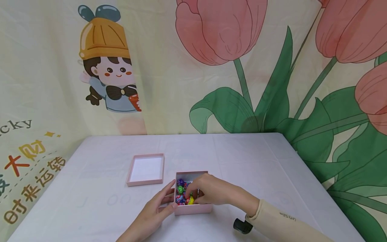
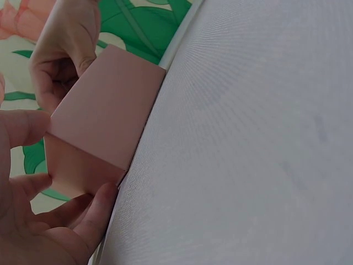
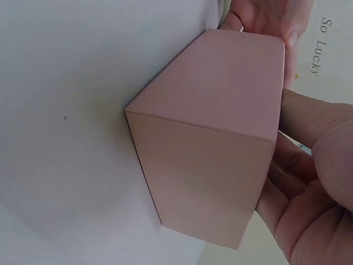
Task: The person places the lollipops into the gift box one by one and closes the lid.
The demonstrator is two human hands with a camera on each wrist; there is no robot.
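Observation:
A pink open-topped box (image 1: pixel 193 210) stands on the white table. Inside lie several small shiny pieces (image 1: pixel 180 190) in purple, green, red, blue and yellow that look like wrapped candies. My left hand (image 1: pixel 155 206) touches the box's left side with spread fingers, its thumb at the near left corner; the left wrist view shows these fingertips (image 2: pixel 105 193) against the side wall. My right hand (image 1: pixel 213 190) reaches over the right wall, its bent fingers down among the candies. The box walls hide those fingertips in both wrist views, so whatever lies between them is not visible.
A shallow pink lid (image 1: pixel 145 184) with a white inside lies on the table (image 1: pixel 99 168), behind and left of the box. A black device (image 1: pixel 243 226) is by the right wrist. Behind the table hangs a printed cloth (image 1: pixel 163 67) with tulips and a cartoon figure.

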